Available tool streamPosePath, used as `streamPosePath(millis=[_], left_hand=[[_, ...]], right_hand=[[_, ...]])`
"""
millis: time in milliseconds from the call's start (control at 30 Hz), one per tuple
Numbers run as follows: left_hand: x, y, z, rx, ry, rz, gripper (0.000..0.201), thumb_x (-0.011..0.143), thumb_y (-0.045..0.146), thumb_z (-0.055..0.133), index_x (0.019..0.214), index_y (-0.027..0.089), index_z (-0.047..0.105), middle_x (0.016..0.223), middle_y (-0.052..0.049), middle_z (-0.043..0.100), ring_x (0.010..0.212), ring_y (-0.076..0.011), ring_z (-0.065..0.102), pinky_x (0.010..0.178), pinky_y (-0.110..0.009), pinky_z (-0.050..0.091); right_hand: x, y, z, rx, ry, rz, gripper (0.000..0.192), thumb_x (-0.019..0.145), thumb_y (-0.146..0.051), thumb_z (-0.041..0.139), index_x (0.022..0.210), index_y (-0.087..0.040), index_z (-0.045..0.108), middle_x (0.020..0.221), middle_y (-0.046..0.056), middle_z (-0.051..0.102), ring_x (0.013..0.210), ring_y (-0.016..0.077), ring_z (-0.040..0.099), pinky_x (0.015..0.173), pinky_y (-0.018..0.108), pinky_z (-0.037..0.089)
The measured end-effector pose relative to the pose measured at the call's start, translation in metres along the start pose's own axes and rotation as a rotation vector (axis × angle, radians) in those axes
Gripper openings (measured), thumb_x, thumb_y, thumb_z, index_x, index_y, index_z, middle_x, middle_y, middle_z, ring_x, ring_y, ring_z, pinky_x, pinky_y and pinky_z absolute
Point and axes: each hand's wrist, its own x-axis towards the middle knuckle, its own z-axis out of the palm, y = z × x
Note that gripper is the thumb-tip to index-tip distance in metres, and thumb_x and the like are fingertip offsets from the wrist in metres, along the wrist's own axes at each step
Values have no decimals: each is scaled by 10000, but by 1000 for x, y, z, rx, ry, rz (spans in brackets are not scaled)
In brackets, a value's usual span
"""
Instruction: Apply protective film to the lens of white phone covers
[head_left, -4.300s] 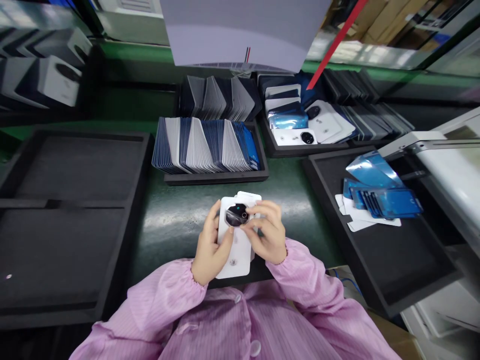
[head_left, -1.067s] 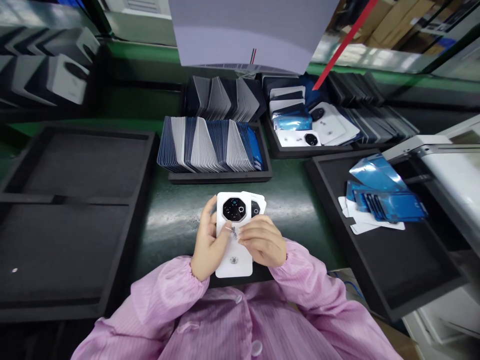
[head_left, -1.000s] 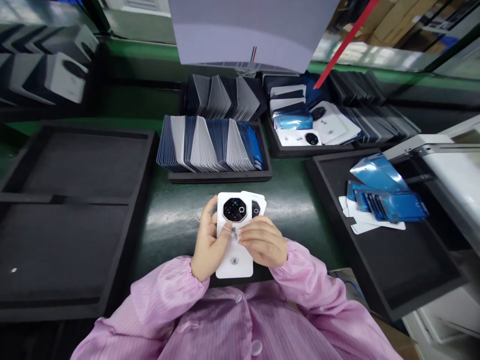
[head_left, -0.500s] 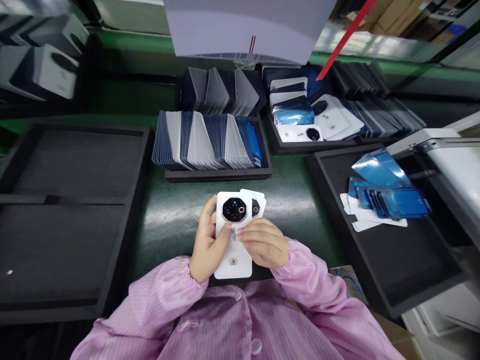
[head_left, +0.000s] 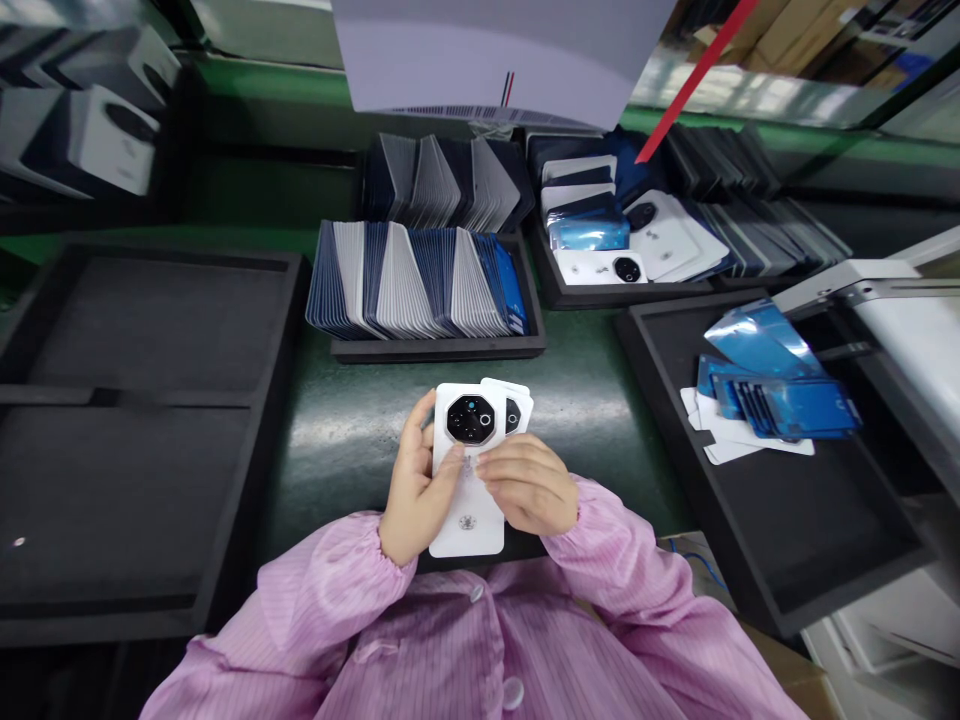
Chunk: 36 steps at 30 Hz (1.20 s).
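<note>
A white phone-shaped card (head_left: 480, 500) with a black octagonal camera print is held upright in front of me. My left hand (head_left: 418, 490) grips its left side, with the thumb on its face below the camera print and fingers behind. My right hand (head_left: 531, 485) is closed at the card's right side, with bunched fingertips touching the face near the small printing. More white phone-shaped cards (head_left: 517, 400) stick out behind the front one at the upper right. Their lower part is hidden by my right hand, so whether its thumb pinches them does not show.
Beyond my hands stands a black tray (head_left: 442, 348) packed with blue and grey cards. Another tray (head_left: 600, 296) holds white and blue cards. At right, blue film-like pieces (head_left: 795, 400) lie in a tilted black tray (head_left: 810, 530). A large divided tray (head_left: 142, 330) is at left.
Almost nothing differs. My right fingertips have shifted slightly on the card's face, covering a bit more of the small printing; the left hand keeps its grip.
</note>
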Motion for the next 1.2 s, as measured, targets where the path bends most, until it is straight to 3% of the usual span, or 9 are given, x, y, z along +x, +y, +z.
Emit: streamPosePath(millis=[500, 633, 733, 800, 867, 967, 1033, 1100, 1200], left_hand=[[0, 0, 1, -3, -9, 14, 586, 882, 277, 576, 1399, 250, 301, 1118, -76, 669, 993, -203, 663, 905, -373, 514], [-2, -1, 1, -15, -43, -52, 595, 894, 289, 555, 1418, 289, 273, 1157, -74, 650, 878, -186, 681, 767, -336, 563], [-6, -6, 0, 68, -158, -67, 593, 907, 283, 528, 1436, 277, 261, 1170, -91, 638, 839, -182, 677, 697, -315, 567], [-6, -11, 0, 152, -227, -47, 587, 909, 264, 514, 1441, 255, 266, 1166, -102, 638, 881, -193, 671, 708, -314, 565], [-4, -16, 1, 224, -270, -23, 597, 901, 244, 511, 1443, 236, 261, 1143, -104, 646, 910, -203, 666, 723, -322, 565], [0, -21, 3, 301, -300, 17, 625, 896, 225, 489, 1456, 222, 211, 1148, -107, 645, 971, -218, 659, 793, -372, 561], [-1, -23, 4, 418, -284, 108, 629, 892, 222, 477, 1458, 217, 201, 1261, -133, 586, 1140, -251, 593, 939, -454, 501], [-10, -26, 7, 625, -248, 235, 634, 885, 225, 477, 1458, 200, 207, 1419, -171, 444, 1357, -301, 389, 1082, -537, 350], [-34, -37, 11, 937, -199, 320, 701, 881, 250, 485, 1481, 156, 134, 1551, -219, 195, 1461, -365, 71, 1120, -627, 198]], right_hand=[[0, 0, 1, -42, 13, 19, 182, 836, -87, 571, 983, -187, 610, 855, 52, 742, 925, 177, 691, 776, 345, 559], [-1, 2, 1, -204, 65, 214, 390, 790, -64, 607, 1155, -199, 577, 1070, 95, 703, 1105, 230, 615, 926, 441, 503], [1, 9, -7, -240, 21, 439, 604, 780, -216, 689, 1335, -164, 455, 1360, 185, 518, 1302, 299, 457, 1037, 518, 414], [1, 15, -15, -120, -119, 548, 586, 785, -304, 702, 1310, -158, 488, 1327, 179, 550, 1258, 288, 511, 1021, 474, 443], [1, 21, -22, -24, -222, 628, 423, 792, -319, 697, 1178, -178, 595, 1163, 123, 663, 1103, 243, 624, 945, 396, 501], [-2, 31, -29, -60, -209, 723, 289, 782, -301, 701, 1042, -184, 651, 1009, 74, 707, 932, 206, 672, 845, 347, 528], [-4, 40, -30, -144, -202, 741, 276, 779, -306, 697, 1021, -181, 653, 951, 63, 696, 883, 202, 656, 816, 355, 526], [-6, 49, -31, -249, -264, 734, 272, 778, -330, 694, 1002, -179, 659, 928, 73, 667, 908, 228, 623, 843, 413, 509], [-7, 65, -33, -307, -440, 741, 366, 762, -367, 703, 1071, -178, 644, 1104, 126, 607, 1104, 288, 540, 953, 509, 437]])
